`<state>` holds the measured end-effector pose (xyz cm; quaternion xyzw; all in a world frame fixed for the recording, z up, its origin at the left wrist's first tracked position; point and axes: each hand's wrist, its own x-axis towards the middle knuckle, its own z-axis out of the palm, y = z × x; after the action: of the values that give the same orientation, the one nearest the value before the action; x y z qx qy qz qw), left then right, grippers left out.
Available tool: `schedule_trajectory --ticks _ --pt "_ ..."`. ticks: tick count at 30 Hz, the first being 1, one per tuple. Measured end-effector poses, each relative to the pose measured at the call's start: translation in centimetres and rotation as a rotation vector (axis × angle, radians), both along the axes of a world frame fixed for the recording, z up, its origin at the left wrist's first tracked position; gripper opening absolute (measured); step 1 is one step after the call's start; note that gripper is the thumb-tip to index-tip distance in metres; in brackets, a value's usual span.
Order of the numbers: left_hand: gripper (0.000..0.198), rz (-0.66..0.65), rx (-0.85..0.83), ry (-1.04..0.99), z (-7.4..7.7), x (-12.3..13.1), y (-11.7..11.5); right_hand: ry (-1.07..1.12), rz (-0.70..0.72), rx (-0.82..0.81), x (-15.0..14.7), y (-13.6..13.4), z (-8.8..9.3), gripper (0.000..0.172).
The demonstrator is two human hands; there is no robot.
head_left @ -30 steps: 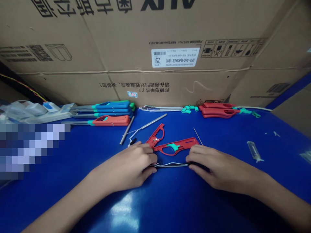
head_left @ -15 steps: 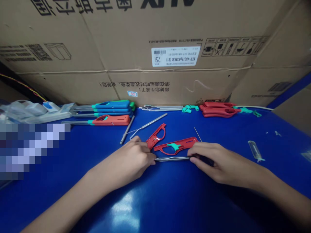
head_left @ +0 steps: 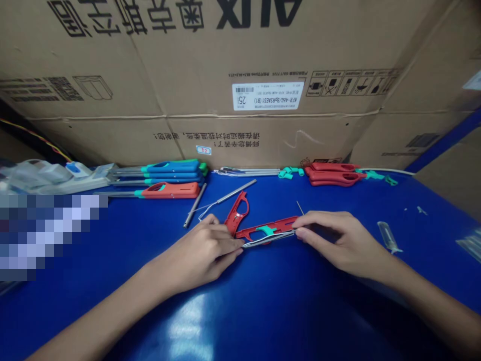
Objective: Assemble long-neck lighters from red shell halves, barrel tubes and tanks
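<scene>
Pinched at its left end by my left hand [head_left: 214, 246] is a slim metal rod with a white wire [head_left: 268, 239] along it. The closed thumb and finger of my right hand [head_left: 334, 235] hold its other end, slightly higher. Just behind the rod lies a red lighter handle shell [head_left: 287, 224] carrying a teal trigger [head_left: 266, 230]; the rod partly covers its lower edge. A second red shell half [head_left: 237, 213] rests beyond my left fingers, which hide its lower tip. Another metal rod with white wire [head_left: 237, 190] and a bare metal tube [head_left: 195, 205] lie behind my left hand.
Assembled lighters [head_left: 169, 189] are stacked at the back left, beside a power strip [head_left: 82, 183]. Red handles [head_left: 332, 175], teal pieces [head_left: 287, 173] and more rods [head_left: 255, 172] line the cardboard box [head_left: 188, 100]. A clear plastic piece [head_left: 387, 235] lies right.
The rod's right end has risen with my right hand, so the rod now slants and overlaps the red shell's lower edge. The view has shifted slightly.
</scene>
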<state>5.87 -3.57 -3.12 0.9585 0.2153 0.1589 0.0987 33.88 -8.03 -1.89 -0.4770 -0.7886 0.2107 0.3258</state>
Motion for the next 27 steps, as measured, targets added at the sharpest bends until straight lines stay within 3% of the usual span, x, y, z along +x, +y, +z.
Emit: schedule_trajectory --ticks 3,10,12,15,17,20,21,24,27 --pt "0.020 0.003 0.153 -0.089 -0.8 -0.3 0.0 0.091 -0.035 -0.078 -0.1 0.1 0.1 0.015" --pt "0.032 -0.027 0.361 -0.129 -2.7 -2.2 -1.1 0.420 0.097 -0.594 -0.3 0.4 -0.3 0.023" --pt "0.031 0.004 0.361 -0.153 -2.6 -2.4 -1.6 0.376 0.184 -0.710 0.0 0.7 -0.2 0.023" --pt "0.026 0.008 0.324 -0.113 -1.8 -2.5 -2.5 0.117 0.300 -0.789 -0.1 1.9 1.1 0.025" --pt "0.027 0.019 0.314 -0.054 -1.5 -2.5 -3.0 -0.103 0.306 -0.659 -1.1 3.2 2.5 0.027" --pt "0.029 0.042 0.273 0.026 -1.8 -2.4 -3.7 -0.274 0.232 -0.310 -4.7 5.8 3.9 0.021" --pt "0.030 0.052 0.258 0.044 -2.0 -2.3 -3.9 -0.325 0.213 -0.172 -6.3 6.7 4.0 0.018" --pt "0.031 0.032 0.190 0.115 -2.2 -2.1 -4.0 -0.488 0.330 0.174 -11.4 8.9 3.6 0.020" --pt "0.027 0.013 0.101 0.160 -1.7 -1.9 -3.8 -0.426 0.320 0.257 -15.7 10.3 3.0 0.030"
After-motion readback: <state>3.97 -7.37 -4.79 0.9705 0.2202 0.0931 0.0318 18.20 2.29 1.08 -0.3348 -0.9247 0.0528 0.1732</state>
